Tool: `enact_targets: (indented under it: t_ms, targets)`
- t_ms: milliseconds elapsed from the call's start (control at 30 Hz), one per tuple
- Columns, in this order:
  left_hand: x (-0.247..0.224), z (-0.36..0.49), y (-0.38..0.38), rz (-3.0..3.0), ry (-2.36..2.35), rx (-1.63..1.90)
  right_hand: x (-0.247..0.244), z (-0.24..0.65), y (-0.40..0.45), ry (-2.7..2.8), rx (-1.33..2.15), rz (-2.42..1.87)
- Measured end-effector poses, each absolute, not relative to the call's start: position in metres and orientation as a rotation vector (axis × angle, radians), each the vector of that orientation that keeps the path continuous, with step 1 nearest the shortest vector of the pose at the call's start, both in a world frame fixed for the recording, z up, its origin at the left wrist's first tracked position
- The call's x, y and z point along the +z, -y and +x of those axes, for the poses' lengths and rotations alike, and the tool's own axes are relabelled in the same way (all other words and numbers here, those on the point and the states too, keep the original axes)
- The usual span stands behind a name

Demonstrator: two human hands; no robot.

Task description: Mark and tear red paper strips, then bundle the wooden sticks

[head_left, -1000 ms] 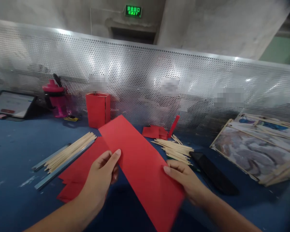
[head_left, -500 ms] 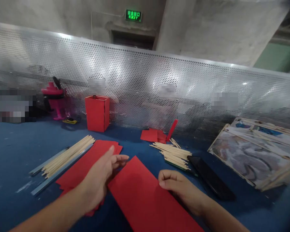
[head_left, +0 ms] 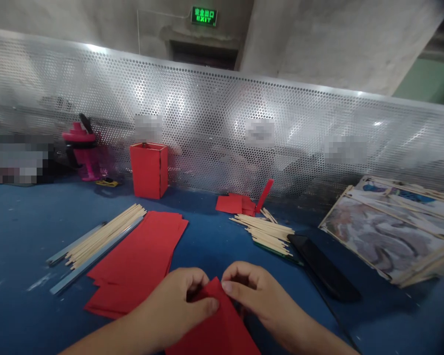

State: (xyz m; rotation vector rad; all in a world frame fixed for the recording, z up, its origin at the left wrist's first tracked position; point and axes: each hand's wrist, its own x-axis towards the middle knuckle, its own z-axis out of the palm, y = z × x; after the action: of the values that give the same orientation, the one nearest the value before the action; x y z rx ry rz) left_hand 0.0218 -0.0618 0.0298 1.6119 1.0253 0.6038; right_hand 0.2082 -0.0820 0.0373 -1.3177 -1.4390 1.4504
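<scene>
A sheet of red paper (head_left: 222, 330) is pinched near its top corner by both hands, low in the middle of the view. My left hand (head_left: 181, 301) has its thumb on the face of the sheet and its fingers curled behind. My right hand (head_left: 257, 296) grips the edge just right of the corner, thumb against curled fingers. To the left lies a stack of red paper sheets (head_left: 140, 251), partly behind my left forearm. The lower part of the held sheet runs out of view.
Thin wooden sticks (head_left: 105, 236) lie between blue-grey strips at left; more sticks (head_left: 268, 231) lie beside a black case (head_left: 323, 268). A red box (head_left: 146, 172), a pink bottle (head_left: 83, 150) and small red pieces (head_left: 235, 203) stand or lie before a perforated metal panel (head_left: 207, 113). A stick-framed paper model (head_left: 388, 231) sits right.
My left hand has moved from open beside the sheet to gripping its top corner. My right hand has shifted toward that corner. The sheet has come lower and turned more upright.
</scene>
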Motion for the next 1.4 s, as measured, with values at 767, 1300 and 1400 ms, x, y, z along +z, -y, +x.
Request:
enact_targets:
  t_ms: [767,1300,1400]
  targets:
    - [0.030,0.024,0.069,1.734,-1.031,0.688,0.031,0.196,0.084,1.455,1.306,-1.323]
    - [0.036,0.009,0.038,1.518,-1.044,0.992,0.034,0.196,0.084,1.285,1.466,-1.327]
    - [0.043,0.001,0.029,1.511,-1.076,1.063,0.033,0.197,0.084,1.265,1.481,-1.327]
